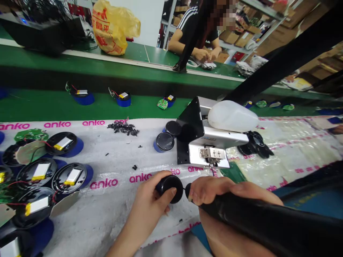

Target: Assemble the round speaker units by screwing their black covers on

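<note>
My left hand (154,198) is closed around a round black-topped housing (175,196), with the thumb on its face. Fingers of my right hand (209,189) wrap round a black screwdriver (188,191). Its thin tip points left and meets or nearly meets the housing's edge; I cannot tell which. A thick dark bar across the lower right hides part of my right hand and forearm. Just beyond my hands stands a silver and black screw feeder (211,142). Two round black-topped housings (164,142) stand against its left side.
Blue housings with white batteries (72,176) crowd the left. Small black parts (123,128) lie piled on the printed wrap (107,200). Black rings (255,142) lie right of the feeder. More units (123,100) line the green belt. Across it, a person's hands (205,55) work near a yellow bag (112,28).
</note>
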Available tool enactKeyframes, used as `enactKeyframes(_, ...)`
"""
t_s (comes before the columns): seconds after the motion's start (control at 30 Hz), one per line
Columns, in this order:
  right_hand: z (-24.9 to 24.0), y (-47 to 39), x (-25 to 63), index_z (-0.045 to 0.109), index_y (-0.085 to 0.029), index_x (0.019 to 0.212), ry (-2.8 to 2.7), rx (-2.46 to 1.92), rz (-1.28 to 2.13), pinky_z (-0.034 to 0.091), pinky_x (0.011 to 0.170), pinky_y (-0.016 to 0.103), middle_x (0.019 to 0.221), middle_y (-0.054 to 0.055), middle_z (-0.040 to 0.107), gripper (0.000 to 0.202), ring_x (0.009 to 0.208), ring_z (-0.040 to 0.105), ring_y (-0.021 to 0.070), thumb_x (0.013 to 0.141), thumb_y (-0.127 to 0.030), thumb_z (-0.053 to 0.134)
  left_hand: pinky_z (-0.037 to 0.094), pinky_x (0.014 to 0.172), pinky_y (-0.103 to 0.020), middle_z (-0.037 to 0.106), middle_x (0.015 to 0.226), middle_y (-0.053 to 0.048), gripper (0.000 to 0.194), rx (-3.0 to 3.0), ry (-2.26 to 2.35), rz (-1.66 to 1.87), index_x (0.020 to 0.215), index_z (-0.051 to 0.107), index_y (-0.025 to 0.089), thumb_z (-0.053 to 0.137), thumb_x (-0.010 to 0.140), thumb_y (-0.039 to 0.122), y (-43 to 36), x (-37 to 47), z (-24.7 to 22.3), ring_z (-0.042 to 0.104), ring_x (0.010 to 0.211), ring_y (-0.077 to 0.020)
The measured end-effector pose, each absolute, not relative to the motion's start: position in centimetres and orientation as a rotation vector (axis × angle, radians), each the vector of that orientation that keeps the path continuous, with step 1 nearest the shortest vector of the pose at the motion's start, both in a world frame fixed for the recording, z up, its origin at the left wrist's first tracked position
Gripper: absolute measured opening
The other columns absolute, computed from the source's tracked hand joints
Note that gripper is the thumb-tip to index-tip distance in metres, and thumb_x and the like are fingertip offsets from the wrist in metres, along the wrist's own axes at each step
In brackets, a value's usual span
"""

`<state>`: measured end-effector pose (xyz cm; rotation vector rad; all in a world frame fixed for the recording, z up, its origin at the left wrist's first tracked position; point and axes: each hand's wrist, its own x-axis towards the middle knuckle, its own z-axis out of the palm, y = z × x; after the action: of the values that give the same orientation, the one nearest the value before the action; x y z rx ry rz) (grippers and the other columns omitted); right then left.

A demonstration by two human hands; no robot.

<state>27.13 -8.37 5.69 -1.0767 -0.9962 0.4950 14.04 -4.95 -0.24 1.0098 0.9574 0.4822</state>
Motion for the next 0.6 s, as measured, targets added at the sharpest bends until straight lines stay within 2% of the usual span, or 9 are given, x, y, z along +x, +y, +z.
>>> enactKeyframes(0.1,5.45,-7.84,26.61,0.069,-0.029,0.095,-0.949,-0.988,0.283,0.048,0.037,0.035,0.058,-0.003,0.063,0.047,0.038,0.054,0.0191,0.079,-0.073,0.066,0.049,0.047,-0.022,0.067,0.075,0.001,0.033,0.984,0.968,0.483,0.114,0.069,0.024,0.068,0.083,0.034,-5.03,14.06,-0.18,0.058,0.049,-0.0116)
enactKeyframes(0.2,5.62,-7.39,26.27,0.067,-0.030,0.088,-0.974,-1.022,0.315,0.046,0.034,0.033,0.053,-0.004,0.059,0.039,0.035,0.051,0.0178,0.081,-0.068,0.068,0.048,0.046,-0.021,0.066,0.076,0.001,0.031,0.997,0.956,0.500,0.112,0.069,0.023,0.068,0.082,0.034,-5.04,14.04,-0.22,0.057,0.048,-0.0107)
enactKeyframes(0.37,5.49,-7.24,26.30,0.069,-0.030,0.088,-0.963,-1.013,0.344,0.046,0.035,0.033,0.054,-0.003,0.058,0.052,0.036,0.050,0.0176,0.079,-0.080,0.059,0.048,0.046,-0.022,0.067,0.081,0.001,0.030,1.042,0.942,0.524,0.112,0.069,0.023,0.066,0.084,0.034,-5.09,13.98,-0.41,0.057,0.048,-0.0100)
enactKeyframes(0.5,4.99,-7.36,26.71,0.071,-0.028,0.091,-1.002,-0.960,0.342,0.045,0.036,0.033,0.055,-0.002,0.059,0.056,0.037,0.051,0.0176,0.082,-0.081,0.055,0.048,0.045,-0.021,0.067,0.082,0.001,0.030,1.042,0.937,0.531,0.113,0.068,0.023,0.065,0.085,0.034,-5.21,13.96,-0.44,0.056,0.047,-0.0095)
enactKeyframes(0.6,4.86,-7.56,27.05,0.072,-0.027,0.092,-1.008,-0.952,0.338,0.048,0.038,0.033,0.057,-0.002,0.060,0.053,0.039,0.053,0.0179,0.080,-0.078,0.061,0.047,0.045,-0.021,0.066,0.080,0.002,0.031,1.039,0.945,0.533,0.113,0.069,0.023,0.066,0.084,0.034,-5.31,13.94,-0.51,0.056,0.046,-0.0094)
